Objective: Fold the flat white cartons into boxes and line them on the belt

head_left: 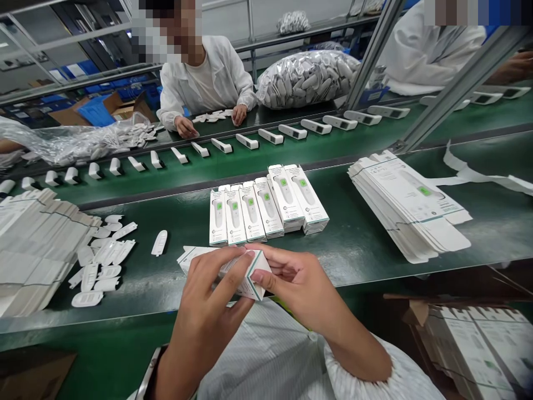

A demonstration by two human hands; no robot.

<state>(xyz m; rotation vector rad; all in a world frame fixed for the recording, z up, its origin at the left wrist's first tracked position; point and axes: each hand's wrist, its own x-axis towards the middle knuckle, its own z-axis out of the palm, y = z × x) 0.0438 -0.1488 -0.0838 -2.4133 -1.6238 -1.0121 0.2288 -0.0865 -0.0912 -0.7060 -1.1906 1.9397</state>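
Observation:
A small white thermometer box with a teal edge line is held between both hands, just above the front edge of the green bench. My left hand wraps its fingers over the box from the left. On the right, my right hand grips the box end, thumb pressed on the near face. The box lies on its side, its closed-looking end towards me and its other end pointing left. Behind it stands a group of folded boxes with printed thermometer pictures.
A stack of flat cartons lies right, another stack left. White plastic covers are piled beside it. Beyond, thermometers line a green conveyor. Across it, a person in white handles small parts near a big bag.

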